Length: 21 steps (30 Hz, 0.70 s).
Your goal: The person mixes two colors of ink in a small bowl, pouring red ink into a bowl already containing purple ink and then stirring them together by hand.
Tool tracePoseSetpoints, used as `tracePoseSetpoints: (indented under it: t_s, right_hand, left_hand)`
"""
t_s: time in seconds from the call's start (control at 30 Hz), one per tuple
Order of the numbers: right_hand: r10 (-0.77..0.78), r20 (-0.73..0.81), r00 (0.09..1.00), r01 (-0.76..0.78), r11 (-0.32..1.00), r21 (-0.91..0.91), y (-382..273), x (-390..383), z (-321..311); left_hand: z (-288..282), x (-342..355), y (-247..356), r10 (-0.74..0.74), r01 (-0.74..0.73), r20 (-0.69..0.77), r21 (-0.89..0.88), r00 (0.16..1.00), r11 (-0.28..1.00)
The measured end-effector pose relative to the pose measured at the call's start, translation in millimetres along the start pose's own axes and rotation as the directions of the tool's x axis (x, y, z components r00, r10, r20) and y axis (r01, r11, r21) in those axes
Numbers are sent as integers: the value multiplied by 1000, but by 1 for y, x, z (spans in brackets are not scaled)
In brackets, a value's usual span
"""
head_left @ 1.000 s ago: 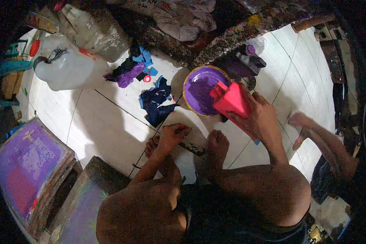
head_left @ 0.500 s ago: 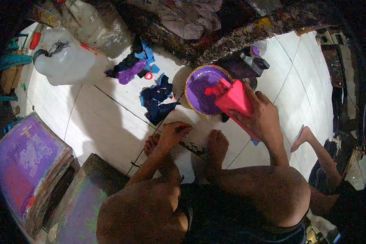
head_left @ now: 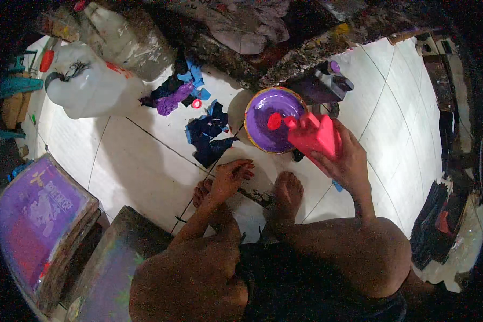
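Observation:
My right hand (head_left: 351, 158) is wrapped round a pink-red plastic bottle (head_left: 317, 138), its neck tipped over a round tub (head_left: 249, 137) with a yellowish rim. Inside lies purple paint (head_left: 265, 107) with a bright red patch (head_left: 274, 121) on its surface, close to the bottle's mouth. My left hand (head_left: 232, 180) hovers above my left foot, its fingers loosely bent and a little apart. I see nothing held in it; some fingertips look reddish. Left of the tub, a dark blue crumpled rag (head_left: 206, 131) lies on the tiles, below a small red-and-white ring (head_left: 197, 103).
A translucent jug (head_left: 91, 86) stands at the far left, near a purple crumpled cloth (head_left: 174, 99). Framed purple screens (head_left: 43, 209) lean at the lower left. A dark container (head_left: 324, 83) sits behind the tub. Dark cloth (head_left: 432, 225) lies at the right.
A red patch has appeared on the purple paint below the bottle's mouth. My left fingers have loosened. Another person's bare leg and foot at the right have gone from view.

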State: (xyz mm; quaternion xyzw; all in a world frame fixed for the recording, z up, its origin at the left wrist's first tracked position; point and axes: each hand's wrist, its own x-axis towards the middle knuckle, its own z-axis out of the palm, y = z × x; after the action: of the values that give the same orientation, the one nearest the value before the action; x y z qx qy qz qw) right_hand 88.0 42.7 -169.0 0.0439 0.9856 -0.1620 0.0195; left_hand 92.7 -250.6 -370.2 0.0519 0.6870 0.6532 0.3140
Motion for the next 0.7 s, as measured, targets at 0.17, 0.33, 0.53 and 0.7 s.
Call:
tracePoseSetpoints:
  t_s: [0.17, 0.33, 0.53, 0.7]
  right_hand:
    - [185, 41, 982, -182, 859, 478, 13, -26, 12]
    - [284, 52, 957, -266, 798, 540, 37, -54, 18]
    - [497, -19, 868, -325, 595, 735, 88, -86, 29]
    - [502, -85, 860, -281, 607, 743, 120, -84, 48]
  left_hand:
    - [-11, -2, 11, -106, 103, 21, 105, 994, 989]
    - [-8, 3, 19, -172, 172, 19, 11, 985, 985]
    - [-4, 7, 34, -35, 34, 77, 19, 996, 999]
    - [-5, 20, 3, -35, 81, 152, -309, 988, 948]
